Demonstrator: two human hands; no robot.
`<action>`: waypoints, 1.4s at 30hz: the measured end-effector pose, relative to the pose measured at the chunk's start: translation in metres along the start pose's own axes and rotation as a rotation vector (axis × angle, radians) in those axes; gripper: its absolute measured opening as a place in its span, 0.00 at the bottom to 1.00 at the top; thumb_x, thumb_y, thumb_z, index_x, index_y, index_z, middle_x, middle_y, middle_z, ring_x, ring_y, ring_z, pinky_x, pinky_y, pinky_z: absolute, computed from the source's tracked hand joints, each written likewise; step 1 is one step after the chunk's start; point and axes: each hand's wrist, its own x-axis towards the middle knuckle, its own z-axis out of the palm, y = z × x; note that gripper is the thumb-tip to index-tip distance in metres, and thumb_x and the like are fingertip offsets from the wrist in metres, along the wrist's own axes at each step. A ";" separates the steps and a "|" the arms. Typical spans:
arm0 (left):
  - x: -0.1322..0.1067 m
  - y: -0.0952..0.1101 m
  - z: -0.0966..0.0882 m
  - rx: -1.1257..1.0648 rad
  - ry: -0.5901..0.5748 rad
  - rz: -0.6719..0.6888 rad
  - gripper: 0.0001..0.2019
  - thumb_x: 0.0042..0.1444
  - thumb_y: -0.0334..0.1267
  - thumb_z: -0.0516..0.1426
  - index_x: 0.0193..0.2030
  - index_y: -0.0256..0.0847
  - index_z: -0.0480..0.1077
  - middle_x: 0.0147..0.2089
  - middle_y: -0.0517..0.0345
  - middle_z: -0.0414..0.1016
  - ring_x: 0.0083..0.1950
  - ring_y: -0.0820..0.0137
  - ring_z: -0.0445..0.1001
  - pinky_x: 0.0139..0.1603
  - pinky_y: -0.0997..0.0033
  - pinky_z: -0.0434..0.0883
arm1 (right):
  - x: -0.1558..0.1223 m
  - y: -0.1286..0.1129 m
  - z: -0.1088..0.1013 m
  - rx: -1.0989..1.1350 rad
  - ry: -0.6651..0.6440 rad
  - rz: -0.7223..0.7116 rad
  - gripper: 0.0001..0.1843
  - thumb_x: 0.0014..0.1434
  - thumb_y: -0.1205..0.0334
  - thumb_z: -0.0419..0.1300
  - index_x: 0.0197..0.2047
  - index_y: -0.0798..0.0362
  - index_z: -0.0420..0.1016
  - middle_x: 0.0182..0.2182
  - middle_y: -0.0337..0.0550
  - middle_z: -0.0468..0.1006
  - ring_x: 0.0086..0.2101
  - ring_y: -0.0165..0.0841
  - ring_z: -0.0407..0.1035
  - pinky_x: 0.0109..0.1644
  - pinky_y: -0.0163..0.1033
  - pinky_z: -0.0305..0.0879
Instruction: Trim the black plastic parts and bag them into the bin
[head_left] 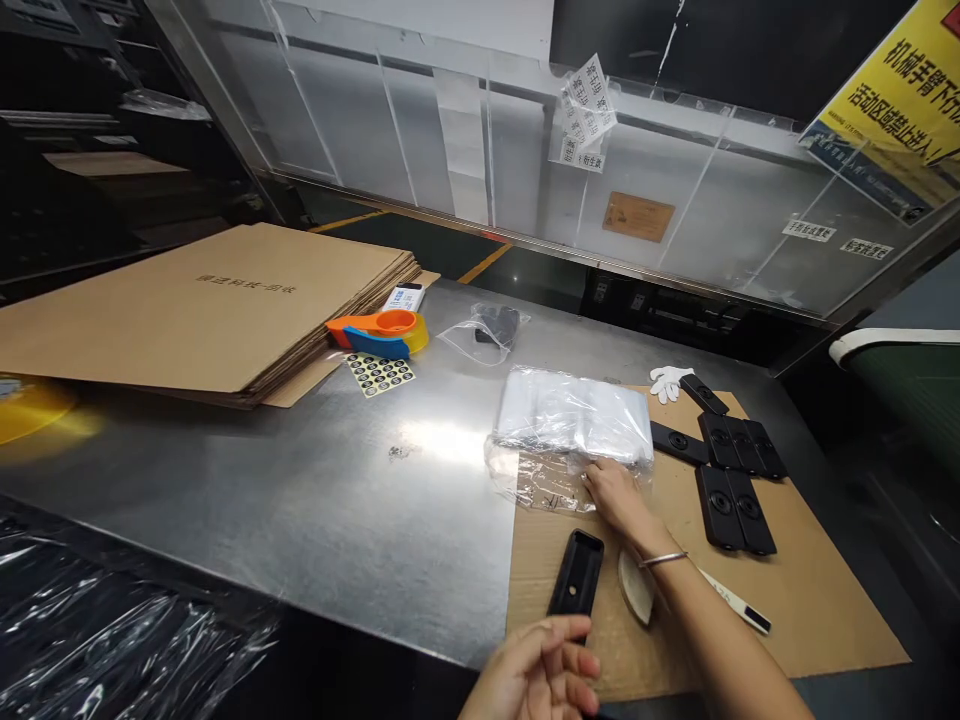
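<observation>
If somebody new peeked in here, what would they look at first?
Probably the bright yellow sign with black writing, up in the top right corner. Next might come the orange and blue tape dispenser, beside the brown cardboard stack on the left. Then maybe the shiny plastic bag near the middle, with the right hand at its near side.

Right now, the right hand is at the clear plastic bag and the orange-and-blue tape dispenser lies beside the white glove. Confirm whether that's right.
The place of the tape dispenser is wrong: the head view shows it beside the stack of cardboard. The right hand is indeed at the clear plastic bag.
</observation>
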 end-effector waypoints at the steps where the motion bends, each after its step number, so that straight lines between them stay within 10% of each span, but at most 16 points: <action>1: 0.002 0.008 0.004 0.055 0.024 0.083 0.11 0.51 0.36 0.57 0.39 0.30 0.70 0.27 0.49 0.75 0.22 0.71 0.73 0.21 0.76 0.63 | 0.001 0.002 0.000 0.011 -0.017 0.012 0.11 0.62 0.58 0.54 0.44 0.56 0.69 0.42 0.43 0.72 0.39 0.31 0.69 0.43 0.43 0.67; 6: 0.035 0.051 0.022 0.514 0.124 0.537 0.12 0.52 0.37 0.55 0.42 0.34 0.69 0.34 0.50 0.75 0.27 0.73 0.71 0.24 0.75 0.65 | 0.003 0.009 -0.008 0.107 -0.014 0.097 0.13 0.62 0.58 0.54 0.46 0.56 0.69 0.42 0.44 0.72 0.38 0.31 0.69 0.41 0.42 0.68; 11: 0.096 0.081 0.031 1.060 0.101 0.972 0.17 0.51 0.31 0.53 0.48 0.41 0.71 0.54 0.49 0.70 0.56 0.60 0.64 0.59 0.59 0.57 | 0.007 0.018 -0.014 0.229 0.074 0.155 0.12 0.62 0.58 0.54 0.45 0.57 0.69 0.41 0.43 0.73 0.38 0.31 0.70 0.41 0.42 0.69; 21: 0.135 0.083 0.040 1.188 0.143 1.047 0.10 0.56 0.36 0.51 0.37 0.39 0.72 0.44 0.45 0.73 0.51 0.57 0.66 0.57 0.56 0.55 | 0.005 0.023 -0.023 0.439 0.256 0.216 0.12 0.62 0.57 0.54 0.37 0.58 0.71 0.34 0.40 0.74 0.34 0.29 0.70 0.41 0.41 0.68; 30: 0.172 0.095 0.043 1.055 0.286 0.892 0.14 0.58 0.45 0.52 0.33 0.34 0.68 0.28 0.61 0.69 0.27 0.75 0.68 0.31 0.70 0.69 | -0.006 0.013 -0.029 0.564 0.336 0.174 0.11 0.58 0.64 0.53 0.29 0.56 0.75 0.26 0.41 0.78 0.28 0.30 0.71 0.34 0.34 0.63; 42: 0.135 0.072 0.042 1.125 0.378 1.102 0.14 0.57 0.41 0.49 0.24 0.37 0.65 0.19 0.62 0.63 0.20 0.74 0.63 0.22 0.74 0.62 | -0.033 -0.004 -0.039 0.442 0.523 0.087 0.12 0.60 0.65 0.48 0.32 0.57 0.72 0.28 0.47 0.73 0.31 0.34 0.67 0.35 0.38 0.62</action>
